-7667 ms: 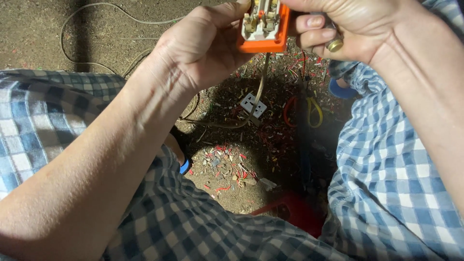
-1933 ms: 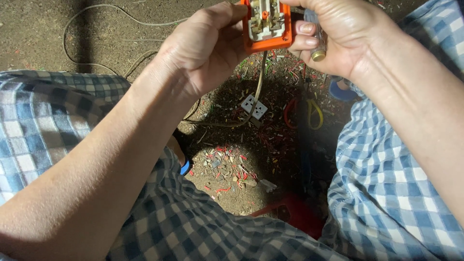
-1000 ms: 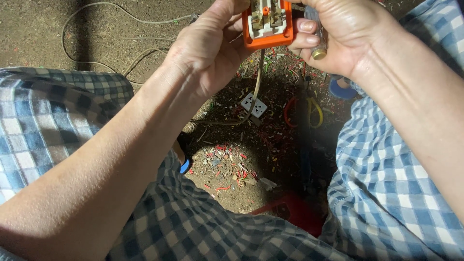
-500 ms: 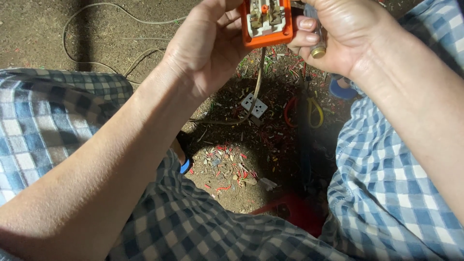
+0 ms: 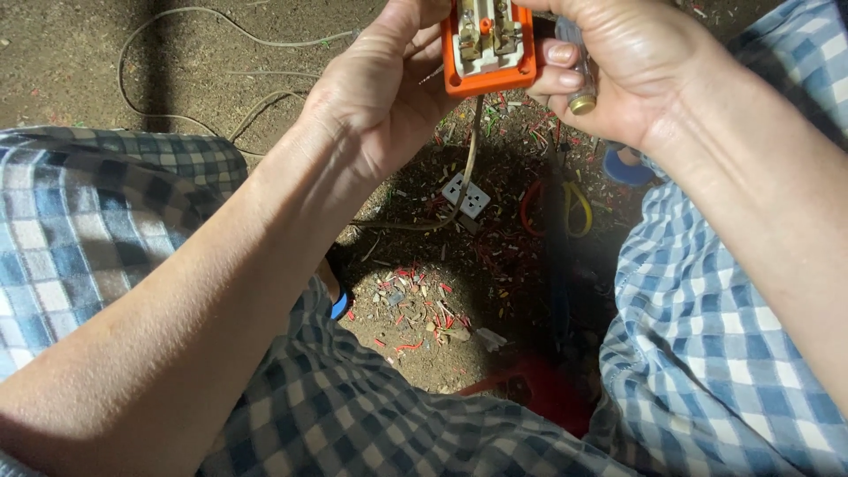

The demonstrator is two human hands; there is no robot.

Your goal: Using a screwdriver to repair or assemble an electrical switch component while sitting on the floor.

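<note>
Dirt ground [image 5: 71,62] under wire scraps [image 5: 424,305]

Scrap-littered ground [image 5: 424,300] between knees

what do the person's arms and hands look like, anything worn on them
Both forearms are bare right down to the wrists; no sleeve reaches them in view. The left hand and the right hand wear no gloves, and no watch, band or ring shows. The fingernails are short and unpainted. The blue-and-white checked cloth lies below the arms, over the legs, not on them.
</note>
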